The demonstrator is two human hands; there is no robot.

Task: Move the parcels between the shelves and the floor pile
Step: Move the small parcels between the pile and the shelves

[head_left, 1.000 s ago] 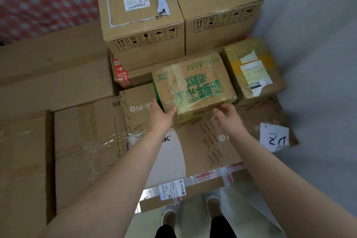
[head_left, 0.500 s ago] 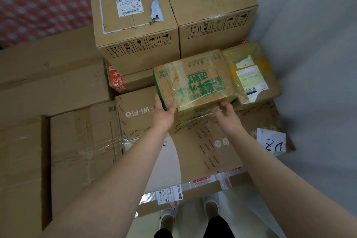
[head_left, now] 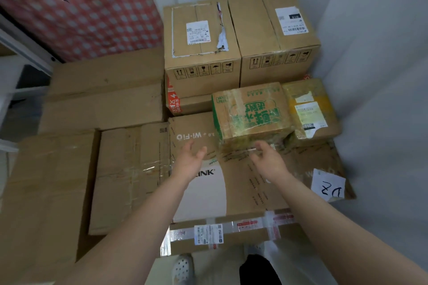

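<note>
Both hands hover spread and empty over the floor pile. The left hand [head_left: 190, 159], fingers loose, is just clear of the near-left corner of the green-print box [head_left: 252, 113]. The right hand [head_left: 266, 157] is at the box's near face, and blur hides whether it touches. The box rests on a wide flat box [head_left: 266, 183], close beside a yellow parcel [head_left: 310, 109] and below tall boxes [head_left: 201, 37]. It appears tucked into that corner so the stack holds steady.
</note>
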